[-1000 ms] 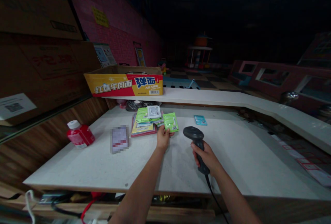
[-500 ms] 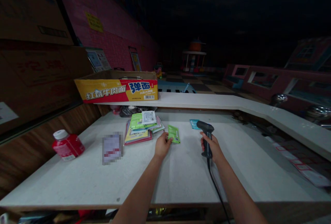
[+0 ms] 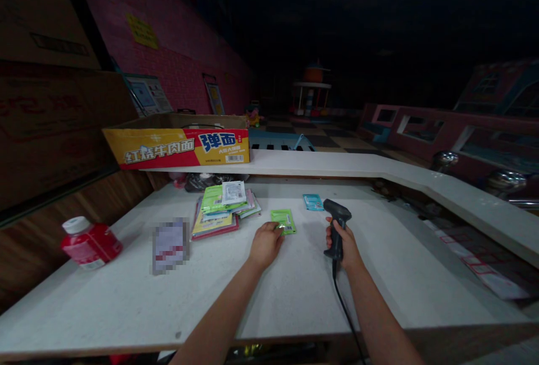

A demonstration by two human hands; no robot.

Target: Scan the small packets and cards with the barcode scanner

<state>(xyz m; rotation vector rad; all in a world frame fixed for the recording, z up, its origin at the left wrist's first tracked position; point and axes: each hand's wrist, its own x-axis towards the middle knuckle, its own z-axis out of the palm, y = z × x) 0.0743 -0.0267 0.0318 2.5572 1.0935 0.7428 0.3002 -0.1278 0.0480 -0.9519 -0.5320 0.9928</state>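
One camera, up on my head, facing forward and tipped down over the white counter (image 3: 126,297). My forearms come in from the bottom edge, so my left hand (image 3: 265,244) and my right hand (image 3: 346,247) on the scanner (image 3: 336,222) land just below mid-frame, close in. The raised ledge (image 3: 337,164) crosses the middle. Past it the view runs far into a dark room. The noodle carton (image 3: 177,149) flanks the left. Wide lens, edges bowed.

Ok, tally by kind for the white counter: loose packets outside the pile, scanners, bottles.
Loose packets: 2, the green packet at the left hand and the blue packet
Barcode scanner: 1, in the right hand
Red bottle: 1
Total: 4
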